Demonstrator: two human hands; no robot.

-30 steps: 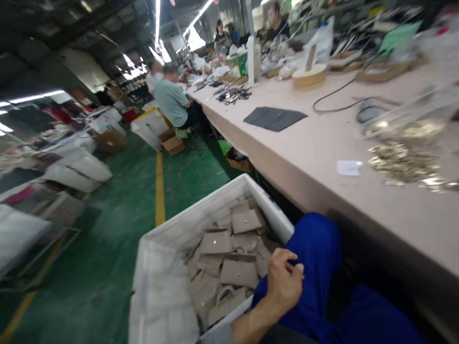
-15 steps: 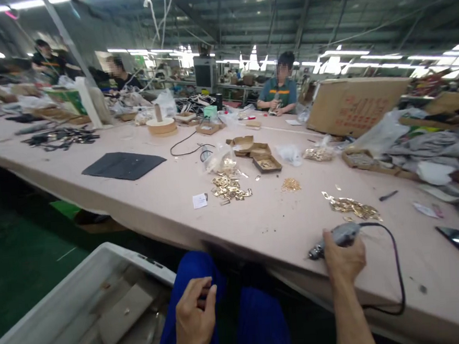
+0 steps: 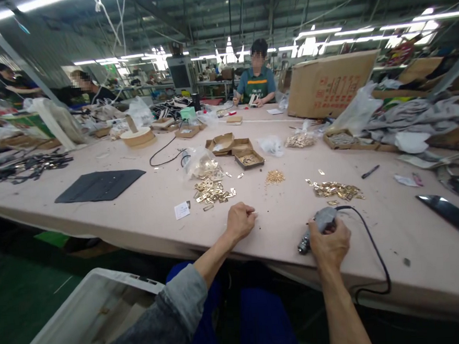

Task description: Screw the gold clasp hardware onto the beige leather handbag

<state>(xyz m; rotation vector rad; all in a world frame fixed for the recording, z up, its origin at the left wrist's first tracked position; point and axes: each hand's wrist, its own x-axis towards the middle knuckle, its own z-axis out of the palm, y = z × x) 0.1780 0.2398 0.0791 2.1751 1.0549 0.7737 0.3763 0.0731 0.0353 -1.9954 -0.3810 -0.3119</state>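
My right hand [image 3: 331, 243] is wrapped around a grey corded electric screwdriver [image 3: 324, 218], its metal nose pointing down and left over the table edge. My left hand [image 3: 241, 221] is over the table with its fingers curled together; whatever they may hold is too small to make out. Beyond the left hand lies a heap of gold metal plates [image 3: 213, 191], spilling from a clear plastic bag [image 3: 203, 163]. A small pile of tiny gold pieces [image 3: 275, 176] is farther back between the hands. More gold plates [image 3: 336, 190] lie behind the screwdriver.
Open cardboard boxes [image 3: 248, 160] stand mid-table. A black sheet [image 3: 99, 186] lies left, a pen [image 3: 370, 171] and a dark glossy slab [image 3: 453, 216] right. The screwdriver's cord [image 3: 376, 251] loops over the front edge. A white bin [image 3: 99, 278] is below left. A co-worker [image 3: 256, 81] sits opposite.
My left hand has risen from above my lap and moved forward and right over the table. My right hand keeps its hold on the screwdriver. The view has turned slightly right.
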